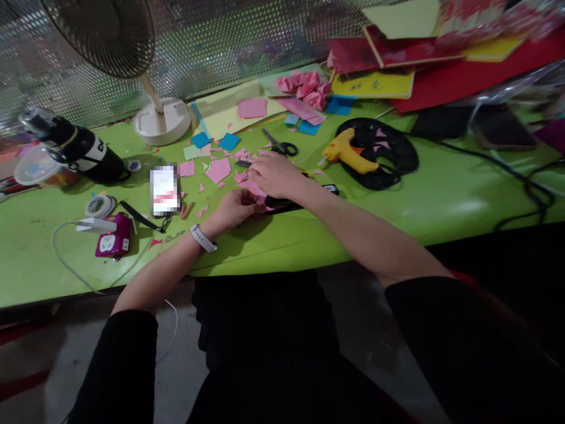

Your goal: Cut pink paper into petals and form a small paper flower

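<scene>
My left hand (241,207), with a white-banded watch (203,238) at the wrist, is closed at the near edge of pink paper (256,188), thumb and fingers together. My right hand (273,175) lies palm down just beyond it, fingers curled over scissors whose dark blade (243,164) sticks out to the left; the handles are mostly hidden. Under the right wrist is a long black object with a white label (330,189); its kind is not clear. Pink paper scraps (218,169) surround the hands. A second pair of scissors (282,147) lies beyond.
A yellow glue gun (351,152) rests on a black tray (397,153) to the right. Leftward are a lit phone (165,189), a purple power adapter (113,238), a tape roll (99,206), a black bottle (83,150) and a fan (162,121). Pink folded paper pieces (309,88) lie behind.
</scene>
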A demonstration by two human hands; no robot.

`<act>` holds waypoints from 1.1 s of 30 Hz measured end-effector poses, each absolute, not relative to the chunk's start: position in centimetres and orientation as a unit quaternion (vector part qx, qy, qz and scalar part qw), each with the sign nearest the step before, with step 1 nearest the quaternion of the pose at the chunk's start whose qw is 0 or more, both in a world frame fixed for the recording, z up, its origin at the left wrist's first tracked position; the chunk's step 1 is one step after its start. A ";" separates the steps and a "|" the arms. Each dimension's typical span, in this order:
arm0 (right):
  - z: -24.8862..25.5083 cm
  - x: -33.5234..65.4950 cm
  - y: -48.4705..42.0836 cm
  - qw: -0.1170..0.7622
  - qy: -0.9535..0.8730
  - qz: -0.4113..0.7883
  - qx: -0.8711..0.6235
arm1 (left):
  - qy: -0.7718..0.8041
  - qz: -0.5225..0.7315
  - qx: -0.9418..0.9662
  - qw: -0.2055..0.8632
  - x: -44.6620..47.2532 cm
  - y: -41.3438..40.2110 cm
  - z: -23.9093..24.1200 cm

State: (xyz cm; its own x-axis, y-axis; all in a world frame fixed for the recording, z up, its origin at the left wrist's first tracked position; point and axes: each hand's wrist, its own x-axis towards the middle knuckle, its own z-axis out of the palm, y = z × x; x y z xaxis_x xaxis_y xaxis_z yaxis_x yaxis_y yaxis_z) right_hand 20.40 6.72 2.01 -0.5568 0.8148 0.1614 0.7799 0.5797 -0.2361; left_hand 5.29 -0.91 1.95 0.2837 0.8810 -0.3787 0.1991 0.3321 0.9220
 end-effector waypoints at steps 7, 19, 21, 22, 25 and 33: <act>2.4 20.5 6.5 0.135 -0.885 0.072 -0.439 | 0.556 0.255 0.505 0.609 5.6 -1.4 3.4; 2.2 20.6 6.5 0.141 -0.884 0.075 -0.439 | 0.532 0.276 0.502 0.624 5.3 -0.9 1.9; 2.0 20.5 6.6 0.150 -0.881 0.073 -0.444 | 0.537 0.272 0.502 0.620 5.3 -0.9 2.1; 1.9 20.5 6.6 0.153 -0.879 0.071 -0.446 | 0.541 0.270 0.503 0.618 5.3 -1.0 2.2; 1.9 20.4 6.6 0.148 -0.878 0.062 -0.451 | 0.549 0.264 0.503 0.613 5.4 -1.1 2.6; 1.9 20.1 6.3 0.135 -0.887 0.023 -0.442 | 0.540 0.267 0.502 0.621 5.5 -1.0 2.0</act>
